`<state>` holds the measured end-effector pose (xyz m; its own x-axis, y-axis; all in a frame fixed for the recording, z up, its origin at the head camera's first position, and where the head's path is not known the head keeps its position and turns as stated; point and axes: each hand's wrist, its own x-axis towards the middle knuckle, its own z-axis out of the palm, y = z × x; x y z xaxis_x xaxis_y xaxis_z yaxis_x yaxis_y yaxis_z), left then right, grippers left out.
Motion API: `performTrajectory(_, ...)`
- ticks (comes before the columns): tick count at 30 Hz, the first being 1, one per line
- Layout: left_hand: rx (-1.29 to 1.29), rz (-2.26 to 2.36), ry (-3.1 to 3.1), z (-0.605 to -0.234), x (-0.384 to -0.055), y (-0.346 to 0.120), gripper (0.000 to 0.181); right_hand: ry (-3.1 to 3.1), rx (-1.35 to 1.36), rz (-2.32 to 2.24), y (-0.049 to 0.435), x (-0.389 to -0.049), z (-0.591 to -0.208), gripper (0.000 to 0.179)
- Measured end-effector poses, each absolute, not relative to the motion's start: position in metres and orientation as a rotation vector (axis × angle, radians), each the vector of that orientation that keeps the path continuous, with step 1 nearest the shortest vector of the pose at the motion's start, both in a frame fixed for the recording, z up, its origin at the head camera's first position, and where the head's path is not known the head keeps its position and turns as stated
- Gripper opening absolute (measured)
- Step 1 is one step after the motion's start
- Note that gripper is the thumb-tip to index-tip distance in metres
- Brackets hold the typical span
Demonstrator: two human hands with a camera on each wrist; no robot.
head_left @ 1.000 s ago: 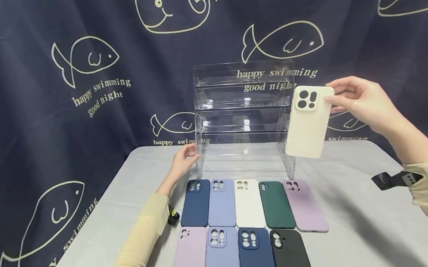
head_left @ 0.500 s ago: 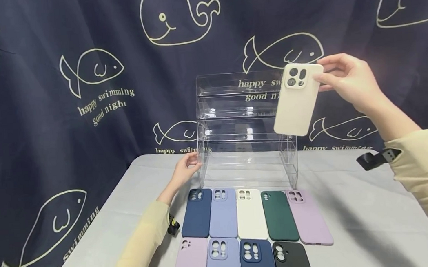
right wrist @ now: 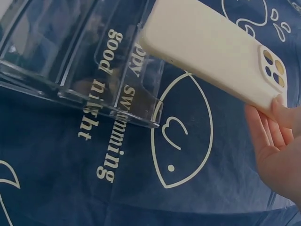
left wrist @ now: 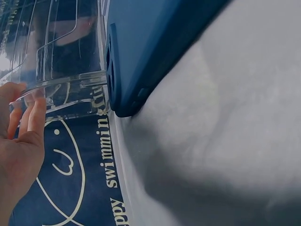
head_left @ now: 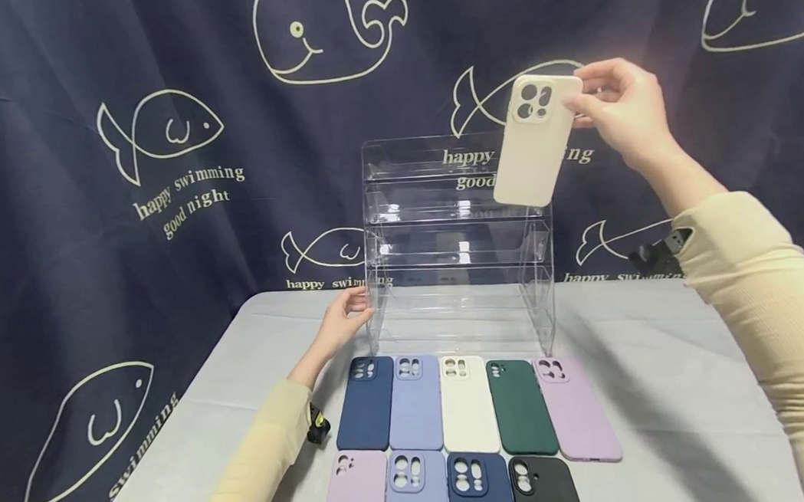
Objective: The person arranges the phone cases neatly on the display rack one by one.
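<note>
A cream phone case (head_left: 537, 147) hangs upright and slightly tilted from my right hand (head_left: 624, 111), which pinches its upper right corner between thumb and fingers. Its lower end overlaps the upper right part of a clear tiered display rack (head_left: 460, 297) in the head view. The right wrist view shows the cream phone case (right wrist: 207, 44) beside the rack's top edge. At the rack's left side, my left hand (head_left: 340, 320) grips the clear side panel. In the left wrist view, thumb and fingers lie on both sides of the panel edge, near a dark blue phone case (left wrist: 146, 42).
Two rows of phone cases lie before the rack, among them a white case (head_left: 468, 408), a green case (head_left: 522, 409), a purple case (head_left: 581, 413) and a black case (head_left: 544, 488). A dark fish-print curtain (head_left: 190, 295) hangs behind the grey-covered table (head_left: 659, 389).
My right hand has raised the cream phone case and carried it left, from beside the rack to over its upper right part. The left hand stays at the rack's side.
</note>
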<state>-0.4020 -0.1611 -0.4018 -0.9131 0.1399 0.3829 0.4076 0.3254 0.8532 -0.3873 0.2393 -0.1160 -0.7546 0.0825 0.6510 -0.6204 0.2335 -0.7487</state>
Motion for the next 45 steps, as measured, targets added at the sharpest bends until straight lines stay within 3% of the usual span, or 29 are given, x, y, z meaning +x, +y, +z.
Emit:
performTrajectory(10, -0.535, -1.615, -2.386, -0.380, -0.383, -0.153, 0.046, -1.874, 0.390, 1.581, 0.223, -0.421, -0.101, 0.024)
performTrajectory(20, -0.518, -1.601, -2.366, -0.384, -0.380, -0.158, 0.043, -1.903, 0.269, 1.467, 0.201, -0.456, -0.092, 0.032)
performTrajectory(38, -0.530, -1.587, -2.348, -0.387, -0.383, -0.155, 0.046, -1.912, 0.160, 1.437, 0.190, -0.501, -0.104, 0.030)
performTrajectory(45, -0.531, -1.590, -2.310, -0.397, -0.392, -0.156, 0.046, -1.892, 0.137, 1.573, 0.185, -0.516, -0.106, 0.011)
